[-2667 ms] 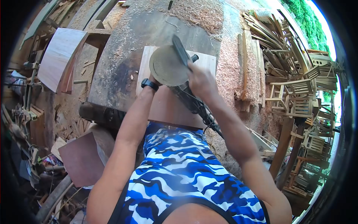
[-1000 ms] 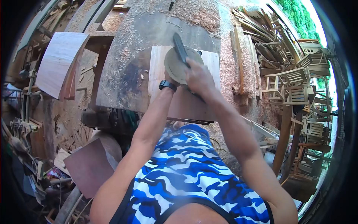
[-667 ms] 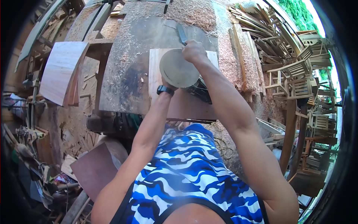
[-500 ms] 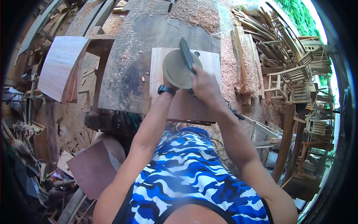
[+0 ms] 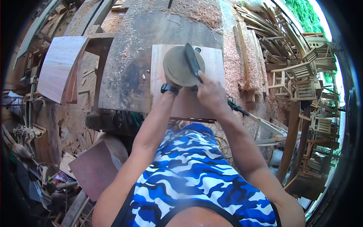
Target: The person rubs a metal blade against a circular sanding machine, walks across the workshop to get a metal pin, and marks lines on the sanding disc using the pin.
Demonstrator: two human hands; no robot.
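A round, tan-grey disc [image 5: 176,68] faces up at me, with a curved mark near its lower left edge. My left hand [image 5: 171,82] is behind the disc at its lower rim and appears to hold it from below; its fingers are hidden. A black watch sits on that wrist. My right hand [image 5: 211,90] is closed around the handle of a dark, long blade-like tool [image 5: 193,62], which lies slanted across the disc's right side. Whether its working edge is a blade or bristles is unclear. Under both hands lies a pale wooden board [image 5: 215,62].
The board rests on a worn worktable [image 5: 124,75] strewn with wood shavings. Curved wooden panels [image 5: 60,68] stand to the left. Stacked planks [image 5: 261,38] and wooden chairs [image 5: 302,87] fill the right. A black cord-like item [image 5: 239,108] runs by my right forearm.
The dark tool has shifted slightly down and right over the disc, along with my right hand. The disc has moved a little up and left in view.
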